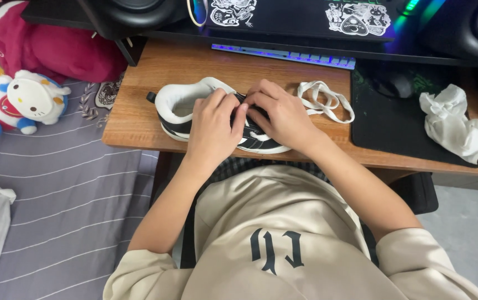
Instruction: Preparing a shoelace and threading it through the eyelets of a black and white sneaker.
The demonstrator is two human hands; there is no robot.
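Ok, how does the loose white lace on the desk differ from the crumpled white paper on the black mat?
The loose lace is a thin flat band lying in open loops; the crumpled paper is a bulky wad. The lace rests on bare wood of the desk, just beyond the right hand; the paper sits on the black mat, far from both hands. Both are white and untouched.

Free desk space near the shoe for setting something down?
Bare wood between the sneaker and the keyboard, and on the desk's left edge. Crowded right: loose lace, mouse pad, crumpled tissue. Left hand and right hand cover the shoe.
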